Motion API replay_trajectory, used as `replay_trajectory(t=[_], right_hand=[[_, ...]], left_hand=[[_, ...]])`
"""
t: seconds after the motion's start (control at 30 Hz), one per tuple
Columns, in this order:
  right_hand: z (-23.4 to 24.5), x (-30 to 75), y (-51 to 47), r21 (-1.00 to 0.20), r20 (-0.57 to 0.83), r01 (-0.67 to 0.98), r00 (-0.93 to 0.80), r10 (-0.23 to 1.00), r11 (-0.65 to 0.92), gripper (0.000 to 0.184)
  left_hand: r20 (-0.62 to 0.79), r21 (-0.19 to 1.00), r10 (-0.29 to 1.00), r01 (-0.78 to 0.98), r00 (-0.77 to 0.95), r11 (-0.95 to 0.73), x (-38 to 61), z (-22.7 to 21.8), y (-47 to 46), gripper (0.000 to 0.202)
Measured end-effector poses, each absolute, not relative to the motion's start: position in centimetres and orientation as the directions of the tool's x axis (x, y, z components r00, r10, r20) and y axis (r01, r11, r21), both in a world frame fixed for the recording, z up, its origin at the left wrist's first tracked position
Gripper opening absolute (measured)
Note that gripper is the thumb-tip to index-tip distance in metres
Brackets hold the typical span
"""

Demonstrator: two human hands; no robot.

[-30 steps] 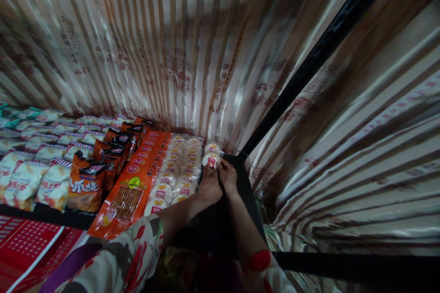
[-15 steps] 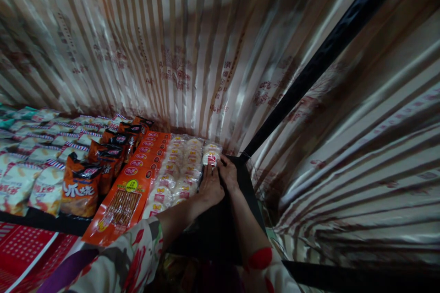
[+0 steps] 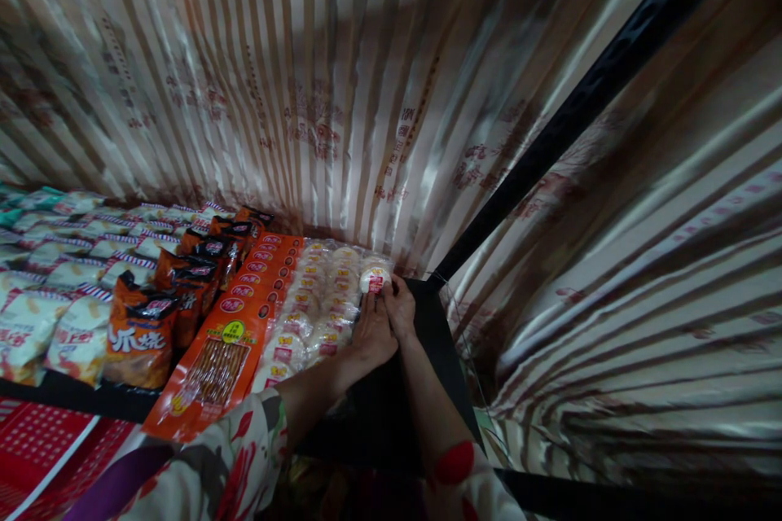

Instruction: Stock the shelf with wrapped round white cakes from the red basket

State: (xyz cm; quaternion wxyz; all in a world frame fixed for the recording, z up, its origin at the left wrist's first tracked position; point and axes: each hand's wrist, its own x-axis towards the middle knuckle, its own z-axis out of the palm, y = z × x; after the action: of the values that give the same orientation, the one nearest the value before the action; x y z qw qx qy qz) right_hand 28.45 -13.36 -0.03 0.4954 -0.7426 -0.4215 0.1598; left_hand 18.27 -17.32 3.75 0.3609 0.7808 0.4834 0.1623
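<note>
A round white cake in a clear wrapper (image 3: 375, 273), with a red label, lies at the back of the dark shelf (image 3: 379, 415). My left hand (image 3: 372, 335) reaches its near edge with the fingers stretched forward. On the right side of the same cake, my right hand (image 3: 401, 308) has its fingers bent in and gripping the wrapper's edge; the fingertips are partly hidden. Just left of both hands, wrapped white cakes (image 3: 330, 334) of the same kind lie in two rows.
Orange packets of brown sticks (image 3: 217, 366) overlap in a row farther left. Beyond them stand orange-black snack bags (image 3: 140, 342) and several white snack bags (image 3: 76, 342). A black post (image 3: 519, 171) rises at the right corner, before a striped curtain (image 3: 342, 98). A red basket (image 3: 37, 448) is below left.
The cake between my hands shows a little more of its top and label. Both hands stay at nearly the same place, and the view has shifted slightly.
</note>
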Motion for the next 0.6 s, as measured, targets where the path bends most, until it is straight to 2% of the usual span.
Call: replay_trajectory(t=[0.2, 0.33, 0.6], right_hand=[[-0.23, 28.24, -13.43, -0.837, 0.266, 0.537, 0.569, 0.778, -0.107, 0.046], [-0.54, 28.38, -13.28, -0.836, 0.263, 0.537, 0.569, 0.779, -0.110, 0.044], [-1.00, 28.69, -13.11, -0.783, 0.271, 0.607, 0.532, 0.802, -0.139, 0.046]], left_hand=[[-0.083, 0.701, 0.871, 0.650, 0.484, -0.294, 18.58, 2.73, -16.93, 0.073], [-0.124, 0.673, 0.864, 0.681, 0.488, -0.289, 18.78, 2.63, -17.05, 0.072], [-0.085, 0.688, 0.868, 0.659, 0.489, -0.304, 18.84, 2.91, -17.39, 0.067]])
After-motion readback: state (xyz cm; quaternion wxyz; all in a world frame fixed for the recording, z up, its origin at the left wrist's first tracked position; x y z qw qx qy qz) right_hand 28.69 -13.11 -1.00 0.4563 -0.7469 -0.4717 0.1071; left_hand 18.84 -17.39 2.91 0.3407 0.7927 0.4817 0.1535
